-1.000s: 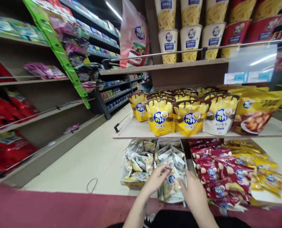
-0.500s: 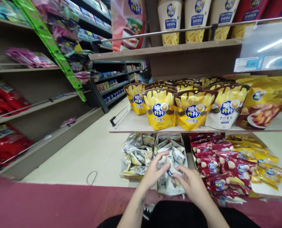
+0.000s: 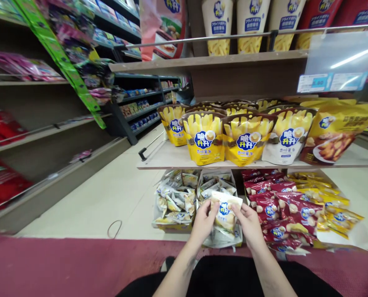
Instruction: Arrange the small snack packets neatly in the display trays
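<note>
A small white snack packet [image 3: 224,214] with a blue logo is held up flat, its printed front facing me. My left hand [image 3: 205,218] pinches its left edge, fingers curled behind it. On the opposite edge my right hand [image 3: 248,220] grips it near the top corner, thumb in front. Directly beneath and behind lies an open box [image 3: 235,190] of similar white packets, partly covered by my hands and the held packet. To its left stands another box [image 3: 159,222] filled with white and yellow packets [image 3: 177,198].
Right of my hands lie red snack bags [image 3: 273,210] and yellow bags [image 3: 338,216]. Just above, a low shelf [image 3: 177,163] juts out, bearing upright yellow pouches [image 3: 204,140]. A higher shelf [image 3: 214,62] carries snack cups [image 3: 217,27]. A thin loop [image 3: 114,229] lies at left.
The white packet, earlier tilted low over the box between my fingers, is now raised and turned face-on. Both hands have closed on its sides. The view has shifted slightly.
</note>
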The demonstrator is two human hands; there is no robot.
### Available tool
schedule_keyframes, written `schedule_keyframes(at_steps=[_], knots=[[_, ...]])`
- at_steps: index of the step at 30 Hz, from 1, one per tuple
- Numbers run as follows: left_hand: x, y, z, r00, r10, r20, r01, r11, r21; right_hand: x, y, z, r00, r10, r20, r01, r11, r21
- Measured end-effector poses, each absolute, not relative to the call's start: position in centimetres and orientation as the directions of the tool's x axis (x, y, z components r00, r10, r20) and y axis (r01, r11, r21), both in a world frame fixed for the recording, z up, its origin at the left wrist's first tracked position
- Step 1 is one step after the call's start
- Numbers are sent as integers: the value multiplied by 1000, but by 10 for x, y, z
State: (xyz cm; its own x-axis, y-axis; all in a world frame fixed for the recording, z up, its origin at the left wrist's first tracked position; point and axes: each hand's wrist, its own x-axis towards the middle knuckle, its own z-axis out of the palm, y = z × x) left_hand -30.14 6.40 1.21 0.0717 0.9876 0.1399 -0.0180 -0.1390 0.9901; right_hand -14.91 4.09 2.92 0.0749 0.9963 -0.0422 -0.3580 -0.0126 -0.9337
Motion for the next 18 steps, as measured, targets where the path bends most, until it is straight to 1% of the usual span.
schedule_keyframes(at_steps=[2,3,4,6,9,11,12,13,14,15,16,17,18], knots=[[-303,65,12,220,968,120,-50,-112,993,-149,42,26,108,992,-67,-411,-16,-912],[-304,65,11,267,958,106,-54,-95,994,-149,42,24,130,989,-75,-424,-13,-906],[-304,65,10,278,956,95,-50,-84,995,-149,43,22,145,986,-84,-431,-14,-902],[-303,67,6,195,976,98,-35,-93,995,-150,45,18,146,984,-104,-424,-33,-905],[-306,71,2,-83,986,145,-7,-146,989,-151,48,10,164,982,-93,-312,-37,-949],[-315,76,2,-262,948,182,-2,-189,982,-150,48,4,219,976,-19,-126,9,-992],[-321,79,3,-337,921,194,-4,-207,978,-149,47,2,227,973,32,18,29,-999],[-328,82,6,-399,895,201,-9,-223,975,-148,47,0,209,975,75,192,34,-981],[-336,84,8,-448,870,204,-12,-234,972,-148,47,0,167,981,95,380,24,-925],[-343,86,11,-487,850,203,-10,-238,971,-149,48,0,119,989,83,560,2,-828],[-350,87,14,-516,832,201,-3,-236,972,-150,50,1,78,996,44,708,-24,-705],[-355,87,16,-540,818,198,5,-232,973,-153,52,2,52,999,-8,814,-47,-578],[-359,88,18,-560,805,194,10,-228,974,-157,55,3,32,997,-67,883,-60,-466]])
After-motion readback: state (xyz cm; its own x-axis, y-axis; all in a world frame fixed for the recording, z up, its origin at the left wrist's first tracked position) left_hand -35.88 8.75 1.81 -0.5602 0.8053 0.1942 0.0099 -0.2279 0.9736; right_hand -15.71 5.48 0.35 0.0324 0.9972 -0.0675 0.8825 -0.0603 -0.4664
